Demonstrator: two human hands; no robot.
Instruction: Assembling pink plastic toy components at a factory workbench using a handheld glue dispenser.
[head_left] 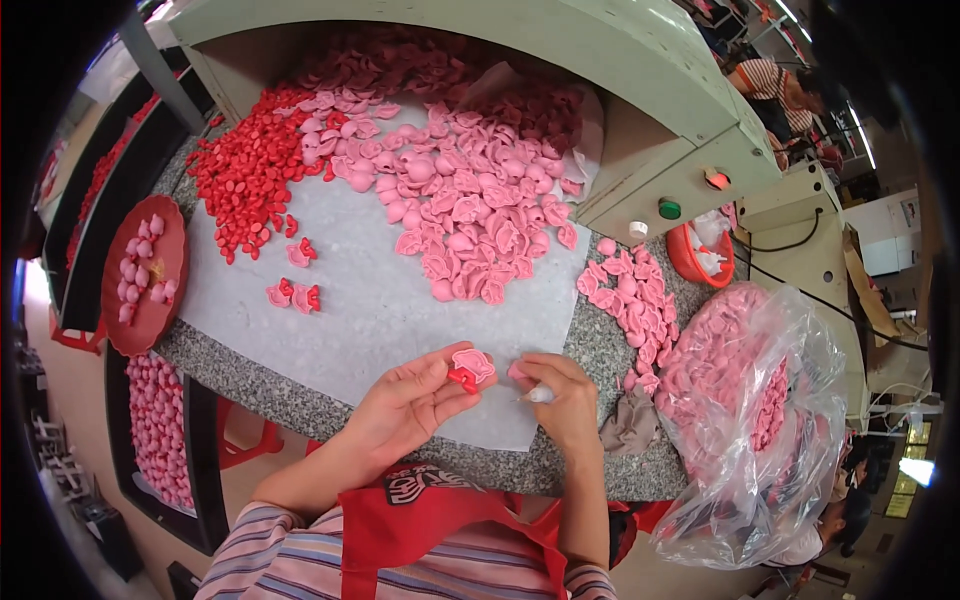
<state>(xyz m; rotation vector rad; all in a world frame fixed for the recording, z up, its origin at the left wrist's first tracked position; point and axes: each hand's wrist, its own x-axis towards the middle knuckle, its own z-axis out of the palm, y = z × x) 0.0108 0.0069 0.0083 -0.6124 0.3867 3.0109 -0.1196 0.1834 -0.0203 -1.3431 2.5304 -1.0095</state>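
Observation:
Between thumb and fingers, my left hand point(420, 392) pinches a hollow pink plastic piece point(474, 362) with a glossy red piece point(463, 379) against its lower edge. To its right, my right hand point(570, 405) is closed round a small white tube point(541, 394) with a thin nozzle pointing left. A small pink part point(517, 370) shows at the fingertips of that hand. Both hands are over the near edge of the white sheet point(390, 340). Several joined pink and red pieces point(293, 295) lie on the sheet to the left.
A heap of pink pieces point(470, 215) and a pile of red pieces point(240, 190) spread under a green machine hood point(640, 80). A red bowl point(115, 335) stands left, a black crate point(205, 470) below it. At right are a bulging clear bag point(800, 400) and an orange basket point(684, 262).

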